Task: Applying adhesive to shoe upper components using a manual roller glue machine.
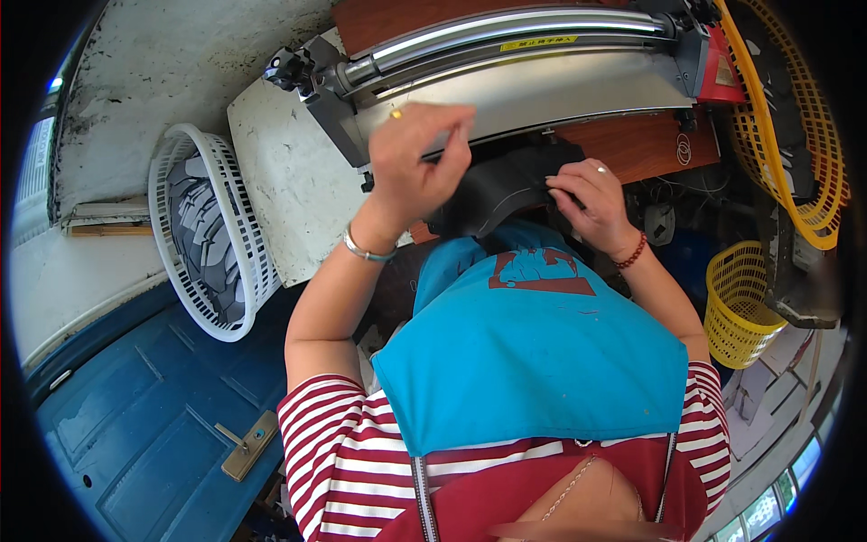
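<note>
My left hand [417, 163] is raised in front of the machine's metal plate, slightly blurred. Its fingers curl and thumb and forefinger come close together; whatever they may hold is too small to make out. A curved black piece of sheet material [506, 185] with a pale line along it hangs over my lap, below the machine's front edge. At its right end my right hand [591, 203] pinches the edge between thumb and fingers. The machine [533, 86] has a long steel roller, a flat metal plate and a red end housing.
A white basket [253, 235] of grey cut pieces stands at the left by a worn white board [280, 181]. At the right are an orange basket [768, 135] with dark pieces and a yellow basket [736, 307]. A blue door [153, 397] lies lower left.
</note>
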A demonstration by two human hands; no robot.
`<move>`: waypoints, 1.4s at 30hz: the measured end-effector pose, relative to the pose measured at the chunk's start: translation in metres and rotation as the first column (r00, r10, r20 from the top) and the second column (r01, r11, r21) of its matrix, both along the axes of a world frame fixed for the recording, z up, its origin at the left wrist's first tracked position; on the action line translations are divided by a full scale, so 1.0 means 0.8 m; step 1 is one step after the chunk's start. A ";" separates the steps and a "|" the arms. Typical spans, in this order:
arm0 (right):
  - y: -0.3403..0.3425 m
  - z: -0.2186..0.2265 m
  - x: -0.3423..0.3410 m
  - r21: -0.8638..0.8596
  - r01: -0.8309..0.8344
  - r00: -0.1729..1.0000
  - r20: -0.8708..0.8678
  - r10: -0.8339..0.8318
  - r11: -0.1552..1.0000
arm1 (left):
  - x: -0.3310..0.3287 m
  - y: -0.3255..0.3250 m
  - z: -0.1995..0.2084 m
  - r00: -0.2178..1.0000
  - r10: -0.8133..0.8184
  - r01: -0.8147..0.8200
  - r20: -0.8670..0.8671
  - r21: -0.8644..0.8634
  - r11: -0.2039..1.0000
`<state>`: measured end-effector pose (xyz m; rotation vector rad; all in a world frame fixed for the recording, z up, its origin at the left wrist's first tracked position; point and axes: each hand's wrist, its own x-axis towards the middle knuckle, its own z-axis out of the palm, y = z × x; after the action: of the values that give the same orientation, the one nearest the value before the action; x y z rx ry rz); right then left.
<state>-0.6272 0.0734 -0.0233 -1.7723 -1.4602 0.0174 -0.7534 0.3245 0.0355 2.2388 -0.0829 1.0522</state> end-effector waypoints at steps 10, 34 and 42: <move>0.035 0.051 0.079 -0.057 0.312 0.919 0.271 -0.286 0.948 | 0.178 0.092 -0.016 0.658 0.125 -0.105 -0.742 0.075 0.992; 0.045 0.022 -0.018 -0.052 -0.048 0.974 0.221 0.059 0.997 | 0.182 0.156 0.100 0.913 0.113 -0.299 -0.392 -0.453 0.840; 0.031 0.064 0.056 -0.145 0.339 0.796 0.571 -0.201 0.929 | 0.178 0.144 -0.008 0.794 0.159 0.076 -0.587 0.355 0.932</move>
<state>-0.5820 0.0981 0.0281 -2.3066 -1.6215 -0.5300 -0.6110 0.4395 0.0289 2.8278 0.0606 0.2901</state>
